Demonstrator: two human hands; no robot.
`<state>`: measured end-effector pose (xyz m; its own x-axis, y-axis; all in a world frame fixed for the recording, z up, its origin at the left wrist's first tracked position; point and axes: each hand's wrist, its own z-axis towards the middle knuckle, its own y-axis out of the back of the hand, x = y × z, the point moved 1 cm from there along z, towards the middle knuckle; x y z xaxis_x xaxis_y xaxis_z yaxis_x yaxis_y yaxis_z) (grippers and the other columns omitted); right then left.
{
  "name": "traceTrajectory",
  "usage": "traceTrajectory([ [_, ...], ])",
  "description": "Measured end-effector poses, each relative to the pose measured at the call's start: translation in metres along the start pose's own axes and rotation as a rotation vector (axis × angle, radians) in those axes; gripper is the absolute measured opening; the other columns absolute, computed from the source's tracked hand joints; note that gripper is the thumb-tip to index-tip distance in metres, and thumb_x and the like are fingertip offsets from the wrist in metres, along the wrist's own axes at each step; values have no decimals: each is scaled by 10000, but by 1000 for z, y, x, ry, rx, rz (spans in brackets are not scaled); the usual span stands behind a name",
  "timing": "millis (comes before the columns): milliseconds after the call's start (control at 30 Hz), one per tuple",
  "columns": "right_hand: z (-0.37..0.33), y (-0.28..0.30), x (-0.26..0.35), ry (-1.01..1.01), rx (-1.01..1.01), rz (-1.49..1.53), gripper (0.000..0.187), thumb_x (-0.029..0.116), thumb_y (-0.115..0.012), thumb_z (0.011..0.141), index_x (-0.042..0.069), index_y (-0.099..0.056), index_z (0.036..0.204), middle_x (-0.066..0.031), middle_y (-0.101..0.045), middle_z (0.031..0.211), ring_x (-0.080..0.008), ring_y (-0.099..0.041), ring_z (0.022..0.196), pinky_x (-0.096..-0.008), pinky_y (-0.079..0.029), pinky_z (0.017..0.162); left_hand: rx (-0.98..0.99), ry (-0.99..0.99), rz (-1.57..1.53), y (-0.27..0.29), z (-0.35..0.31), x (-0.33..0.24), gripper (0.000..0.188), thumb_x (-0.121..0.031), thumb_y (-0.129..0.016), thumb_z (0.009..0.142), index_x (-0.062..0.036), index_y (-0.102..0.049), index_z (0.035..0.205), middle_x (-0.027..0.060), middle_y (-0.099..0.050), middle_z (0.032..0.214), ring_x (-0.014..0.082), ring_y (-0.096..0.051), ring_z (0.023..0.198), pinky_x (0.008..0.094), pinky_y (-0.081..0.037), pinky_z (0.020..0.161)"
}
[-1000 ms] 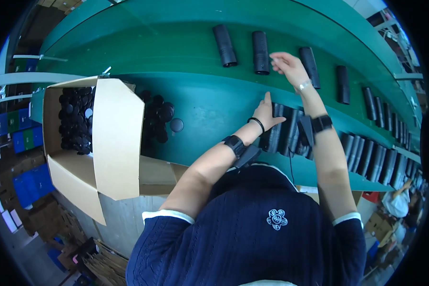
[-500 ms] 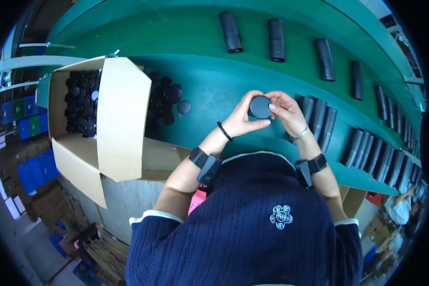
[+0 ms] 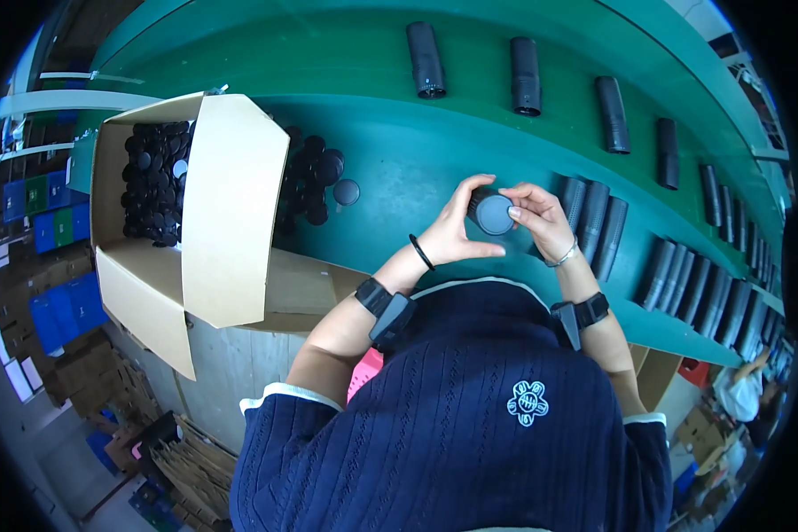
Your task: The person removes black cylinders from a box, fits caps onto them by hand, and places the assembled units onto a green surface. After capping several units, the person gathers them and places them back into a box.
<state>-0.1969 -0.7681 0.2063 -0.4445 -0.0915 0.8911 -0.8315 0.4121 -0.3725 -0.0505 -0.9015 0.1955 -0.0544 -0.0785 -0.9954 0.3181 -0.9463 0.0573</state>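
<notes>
A black ribbed tube (image 3: 475, 200), seen nearly end-on, points up at me above the green table, with a round black cap (image 3: 495, 215) at its near end. My right hand (image 3: 545, 222) grips it from the right, the thumb on the cap's edge. My left hand (image 3: 455, 229) is spread in a wide C on the left side, thumb and fingers apart; whether a fingertip touches the tube's far side I cannot tell. To the left lie a loose black cap (image 3: 347, 191) and a pile of black caps (image 3: 314, 173). Just right of my right hand are several black tubes (image 3: 591, 213).
An open cardboard box (image 3: 230, 213) full of black caps (image 3: 155, 182) stands at the left, its flaps outspread. Spaced black tubes (image 3: 525, 77) lie on the far green strip (image 3: 346, 62). More tubes (image 3: 705, 288) lie in a row at the right of the green table (image 3: 399, 151).
My left hand has opened away from the tube, its thumb now apart from it. The tube and cap have moved slightly right and nearer in my right hand.
</notes>
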Motion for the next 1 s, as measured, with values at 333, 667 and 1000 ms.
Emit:
traceTrajectory([
  [333,0,-8,22,-46,106,-112,295,11,-632,809,22,-604,1102,9,-487,925,-65,-518,807,-197,-464,672,-38,-143,410,9,11,17,554,55,-634,647,-93,-522,1169,123,-501,1242,361,-371,1288,543,-241,1074],
  [667,-5,-1,8,21,125,-181,315,33,-623,835,11,-603,1148,-10,-488,926,-79,-524,796,-211,-471,670,-13,-171,539,13,10,18,582,71,-646,612,-113,-543,1154,99,-493,1252,357,-366,1287,551,-239,1072],
  [1000,-1,13,11,-11,-116,-226,307,106,-585,886,40,-564,1185,31,-558,846,-61,-547,744,-198,-426,649,-792,203,-210,135,100,28,930,-24,-746,602,-23,-145,1311,135,-492,1007,240,-556,858,374,-495,743],
])
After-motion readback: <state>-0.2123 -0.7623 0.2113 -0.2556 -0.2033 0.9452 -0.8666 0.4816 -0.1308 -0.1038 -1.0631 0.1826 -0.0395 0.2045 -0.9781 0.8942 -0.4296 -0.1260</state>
